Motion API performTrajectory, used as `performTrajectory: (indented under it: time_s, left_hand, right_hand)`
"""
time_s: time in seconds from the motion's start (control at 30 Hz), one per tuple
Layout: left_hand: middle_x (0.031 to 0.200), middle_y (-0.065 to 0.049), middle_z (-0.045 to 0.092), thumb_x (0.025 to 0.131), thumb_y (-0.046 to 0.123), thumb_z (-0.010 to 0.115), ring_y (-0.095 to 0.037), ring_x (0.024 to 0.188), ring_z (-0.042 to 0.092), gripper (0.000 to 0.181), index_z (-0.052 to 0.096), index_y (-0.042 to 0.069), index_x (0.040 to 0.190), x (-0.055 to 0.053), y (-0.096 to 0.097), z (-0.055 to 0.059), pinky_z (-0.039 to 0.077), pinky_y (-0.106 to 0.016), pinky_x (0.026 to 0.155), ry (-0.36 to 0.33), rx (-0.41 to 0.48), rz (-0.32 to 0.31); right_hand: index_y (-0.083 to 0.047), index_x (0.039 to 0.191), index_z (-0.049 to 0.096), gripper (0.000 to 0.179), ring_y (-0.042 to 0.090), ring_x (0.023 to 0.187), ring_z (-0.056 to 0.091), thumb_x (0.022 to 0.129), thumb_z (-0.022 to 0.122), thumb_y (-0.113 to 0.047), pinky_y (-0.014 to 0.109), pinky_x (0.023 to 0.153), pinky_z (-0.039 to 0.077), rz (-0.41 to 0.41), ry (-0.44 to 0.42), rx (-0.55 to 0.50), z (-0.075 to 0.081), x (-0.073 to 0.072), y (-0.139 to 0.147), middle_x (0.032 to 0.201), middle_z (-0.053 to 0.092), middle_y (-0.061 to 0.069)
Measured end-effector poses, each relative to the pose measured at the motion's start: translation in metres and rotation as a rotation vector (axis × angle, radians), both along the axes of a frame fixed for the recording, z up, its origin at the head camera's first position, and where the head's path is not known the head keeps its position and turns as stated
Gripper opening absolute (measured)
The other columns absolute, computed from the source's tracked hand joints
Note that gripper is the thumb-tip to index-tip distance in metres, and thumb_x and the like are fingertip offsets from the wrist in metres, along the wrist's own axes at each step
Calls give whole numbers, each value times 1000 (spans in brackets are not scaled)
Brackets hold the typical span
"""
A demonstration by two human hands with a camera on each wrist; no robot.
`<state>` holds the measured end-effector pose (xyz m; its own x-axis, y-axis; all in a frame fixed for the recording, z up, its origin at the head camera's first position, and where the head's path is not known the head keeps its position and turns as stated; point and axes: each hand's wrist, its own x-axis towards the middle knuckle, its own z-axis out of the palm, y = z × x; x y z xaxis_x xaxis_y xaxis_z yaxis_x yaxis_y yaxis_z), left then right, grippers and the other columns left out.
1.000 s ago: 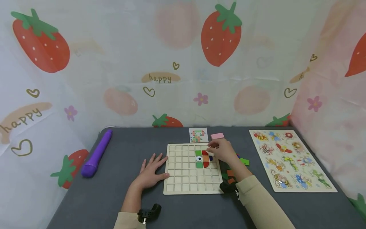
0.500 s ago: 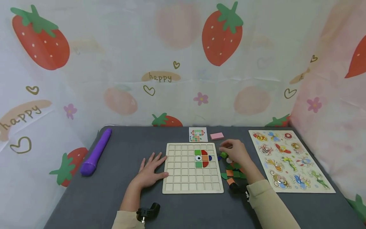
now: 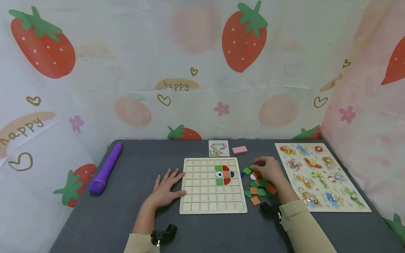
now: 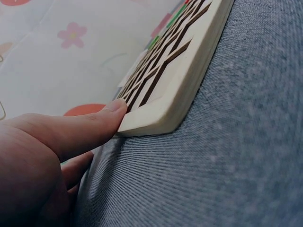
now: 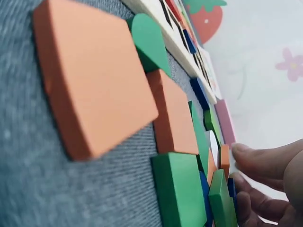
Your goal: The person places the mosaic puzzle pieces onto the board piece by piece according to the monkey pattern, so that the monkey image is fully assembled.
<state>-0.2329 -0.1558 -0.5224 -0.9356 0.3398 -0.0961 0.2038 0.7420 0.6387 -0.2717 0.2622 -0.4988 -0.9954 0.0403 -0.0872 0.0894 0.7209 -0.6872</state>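
Observation:
My left hand (image 3: 167, 188) lies with fingers spread at the left edge of a wooden grid board (image 3: 202, 200). Its thumb presses the board's rim, as the left wrist view shows. Set in the grid are red, green, orange and blue tiles and a white eye tile (image 3: 219, 174). Right of the board, my right hand (image 3: 269, 168) reaches over a loose pile of coloured tiles. In the right wrist view its thumb and fingers stand apart beside a small orange tile (image 5: 225, 158); nothing is plainly held. A green square tile (image 3: 248, 171) lies left of the fingertips.
A pattern card (image 3: 219, 148) and a pink block (image 3: 239, 150) lie behind the board. At right is an insect picture puzzle board (image 3: 322, 177). A purple microphone-shaped object (image 3: 105, 168) lies at left. A printed curtain (image 3: 202, 116) hangs behind the dark table.
My right hand has moved from the board's upper right corner rightward to the tile pile, uncovering more tiles. The left hand has stayed at the board's left edge.

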Motion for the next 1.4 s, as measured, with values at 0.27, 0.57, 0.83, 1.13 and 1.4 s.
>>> performTrajectory:
  time_s: [0.27,0.57,0.83,1.13,1.4]
  left_hand:
    - [168,-10,22,90,45,73,-37,157,2,78,39,22,157,0,0,0,-10,-63,121,6,6,-3]
    - [168,-10,22,91,44,73,-37,157,2,78,40,21,157,2,0,3,-10,-63,122,4,13,0]
    - [168,-11,22,92,44,72,-38,157,2,77,40,20,157,4,-1,5,-10,-63,121,7,24,-12]
    - [168,-11,22,92,44,72,-38,157,2,77,39,20,157,4,-2,4,-9,-64,121,5,27,-16]
    - [168,-12,22,92,43,72,-37,157,1,76,40,20,157,3,-2,5,-10,-63,121,1,36,-13]
  right_hand:
    - [-2,119,71,32,29,96,63,95,72,-23,44,82,54,-35,-60,63,-4,-3,-1,110,69,17]
    - [-5,105,69,22,27,88,61,93,75,-22,36,71,52,-25,-47,12,1,-4,-4,103,68,14]
    - [-8,101,68,23,25,86,61,93,75,-30,35,69,51,62,33,-27,13,-1,-10,100,68,11]
    - [-10,111,76,25,25,89,63,97,69,-30,35,71,55,105,26,-60,28,1,-33,104,72,11]
    - [-9,114,77,26,23,96,66,100,66,-27,40,80,57,123,11,-69,27,-1,-49,108,73,9]
